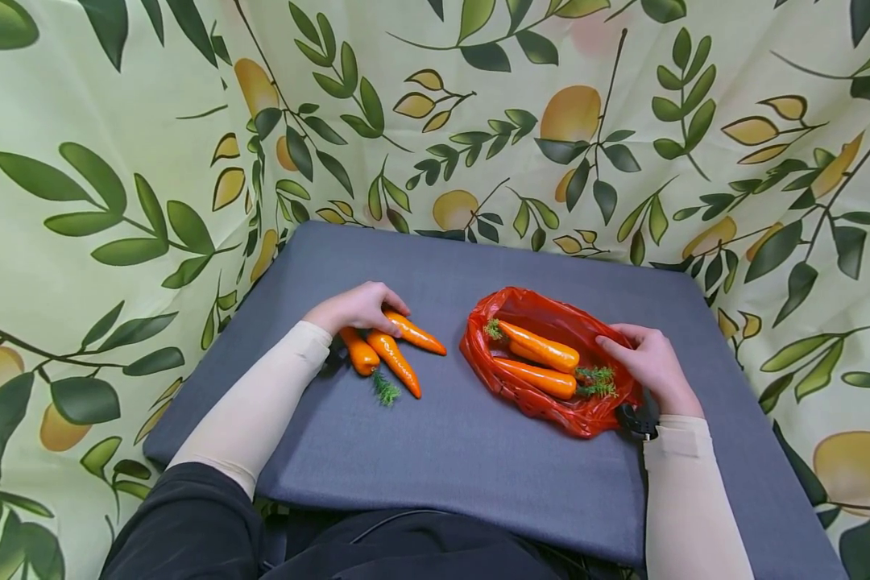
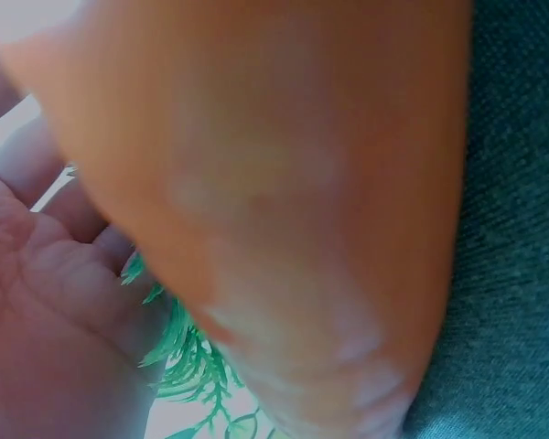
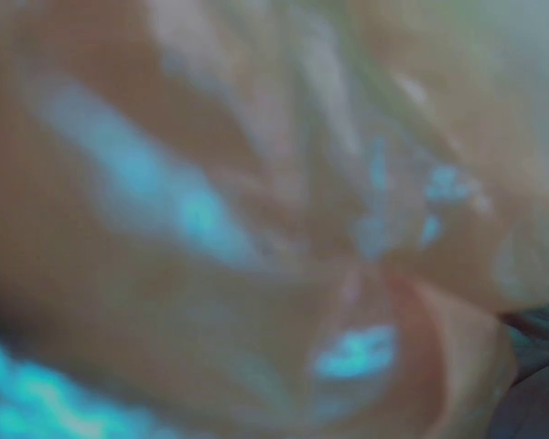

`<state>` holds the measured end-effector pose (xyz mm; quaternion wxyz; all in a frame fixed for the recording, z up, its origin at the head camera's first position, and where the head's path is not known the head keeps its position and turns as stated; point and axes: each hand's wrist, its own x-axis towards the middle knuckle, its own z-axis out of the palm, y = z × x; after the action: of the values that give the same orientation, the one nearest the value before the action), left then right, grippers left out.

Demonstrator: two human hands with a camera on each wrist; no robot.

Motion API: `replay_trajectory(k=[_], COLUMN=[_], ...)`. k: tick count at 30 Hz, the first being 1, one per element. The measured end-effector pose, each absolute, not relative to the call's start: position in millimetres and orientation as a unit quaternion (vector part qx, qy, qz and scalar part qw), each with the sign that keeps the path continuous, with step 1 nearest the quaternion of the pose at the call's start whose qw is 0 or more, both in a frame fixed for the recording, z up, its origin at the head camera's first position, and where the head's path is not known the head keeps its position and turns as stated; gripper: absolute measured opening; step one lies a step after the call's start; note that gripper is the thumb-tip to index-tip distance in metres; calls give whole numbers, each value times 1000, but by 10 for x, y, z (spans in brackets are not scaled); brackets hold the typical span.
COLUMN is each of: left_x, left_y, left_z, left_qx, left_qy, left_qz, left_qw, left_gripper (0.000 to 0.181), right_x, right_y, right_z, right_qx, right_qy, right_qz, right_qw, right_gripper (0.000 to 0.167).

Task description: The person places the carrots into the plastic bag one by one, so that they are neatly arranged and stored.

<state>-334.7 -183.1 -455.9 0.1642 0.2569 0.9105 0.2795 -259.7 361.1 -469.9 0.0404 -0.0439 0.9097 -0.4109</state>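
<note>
On the left of the head view, my left hand (image 1: 366, 309) grips the thick end of one orange carrot (image 1: 420, 335), its tip pointing right. Two more carrots lie beside and below that hand, one long (image 1: 397, 364) and one partly hidden by the wrist (image 1: 359, 351). A blurred carrot (image 2: 284, 201) fills much of the left wrist view, with green fronds (image 2: 197, 357) and my palm beside it. My right hand (image 1: 652, 364) holds the right rim of an open red plastic bag (image 1: 489, 372). Inside the bag lie several carrots (image 1: 540, 345) with green tops. The right wrist view shows blurred, shiny bag plastic (image 3: 192, 210).
Both hands work over a grey cloth-covered table (image 1: 420, 451). A leaf-and-fruit patterned curtain (image 1: 478, 97) stands behind it and at both sides. A dark strap device (image 1: 638, 415) sits at my right wrist, close to the bag.
</note>
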Motion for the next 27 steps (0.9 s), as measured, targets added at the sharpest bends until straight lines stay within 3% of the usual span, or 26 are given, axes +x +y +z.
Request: replay_trajectory(k=[19, 27], left_x=[-3325, -3323], left_y=[-1847, -1878], left_z=[-4583, -4529], left_qx=[275, 280], left_qy=[909, 909], left_qz=[272, 283], left_qw=[152, 125], left_gripper=[37, 37], right_x=[-2610, -2606], right_y=[3620, 3612], right_z=[-4717, -4708], right_qx=[-43, -41], right_qy=[908, 907], right_qz=[-415, -417], right_qw=[40, 43], right_gripper=[59, 60])
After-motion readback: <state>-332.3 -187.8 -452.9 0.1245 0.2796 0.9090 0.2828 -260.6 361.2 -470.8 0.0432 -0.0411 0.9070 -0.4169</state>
